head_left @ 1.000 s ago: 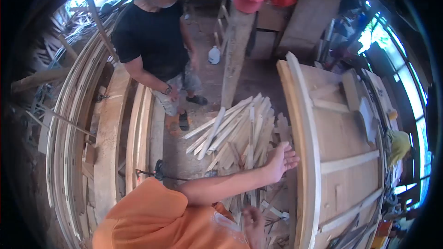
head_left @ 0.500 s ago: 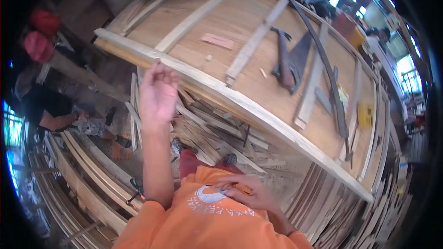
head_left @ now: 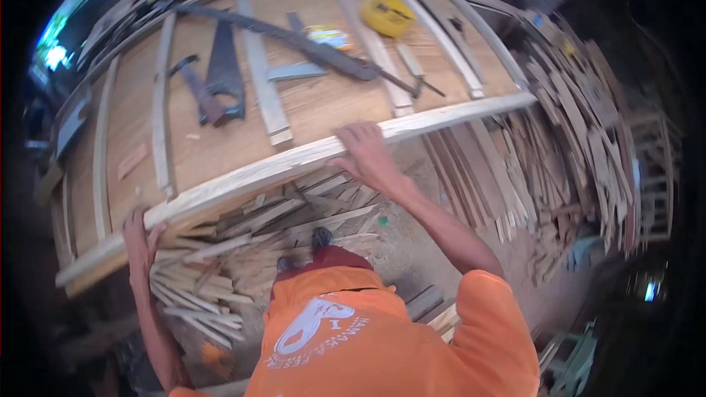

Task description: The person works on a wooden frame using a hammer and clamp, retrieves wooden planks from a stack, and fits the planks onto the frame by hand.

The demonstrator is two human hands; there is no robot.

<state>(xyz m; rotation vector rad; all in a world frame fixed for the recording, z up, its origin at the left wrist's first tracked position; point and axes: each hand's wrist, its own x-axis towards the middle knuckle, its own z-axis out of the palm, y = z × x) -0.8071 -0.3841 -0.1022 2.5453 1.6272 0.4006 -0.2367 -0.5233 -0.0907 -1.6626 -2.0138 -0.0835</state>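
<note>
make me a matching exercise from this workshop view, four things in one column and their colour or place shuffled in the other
Things:
1. hammer
2. shirt
3. left hand
4. right hand

Colour or place:
A. on the near strip of the wooden panel, closer to its left end
B. orange with white print
C. on that same strip, farther right
D. lying just left of the handsaw

Right pairs: 1-D, 2-B, 3-A, 4-C

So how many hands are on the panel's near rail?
2 on the near rail: the left hand toward its left end, the right hand around its middle. Both show plainly.
</note>
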